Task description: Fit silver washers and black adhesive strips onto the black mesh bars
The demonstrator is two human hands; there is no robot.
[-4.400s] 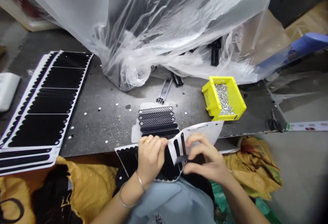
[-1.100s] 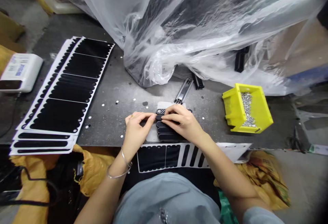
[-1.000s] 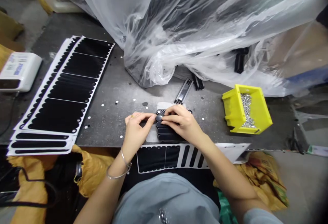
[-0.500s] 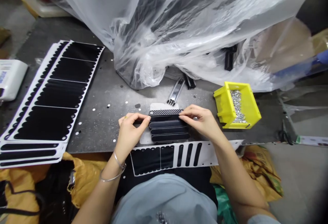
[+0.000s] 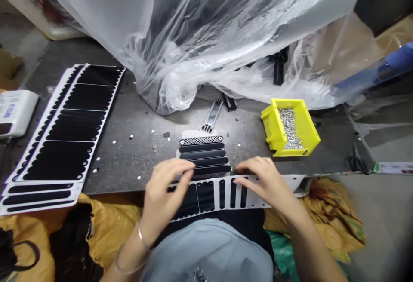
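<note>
Several black strips with rounded ends (image 5: 201, 155) lie side by side on a pale plate (image 5: 189, 134) near the table's front edge. The farthest piece is a strip with a lattice surface (image 5: 201, 140) and a small round hole at either end. My left hand (image 5: 166, 189) is at the near left corner of the row, thumb and forefinger apart, holding nothing. To the right of the row is my right hand (image 5: 263, 181), also open, above a white sticker sheet (image 5: 217, 194) with black strip-shaped pieces. That sheet hangs over the table edge onto my lap.
A yellow bin (image 5: 309, 127) of small metal parts stands at the right. Large sticker sheets (image 5: 75, 123) are stacked at the left, beside a white device (image 5: 19, 112). Clear plastic sheeting (image 5: 180, 80) covers the back. Scissors (image 5: 357, 161) lie near the right edge.
Both hands have let go of the ends of the strip just in front of the lattice strip and drawn back toward me, opening. The black strips stay in their row.
</note>
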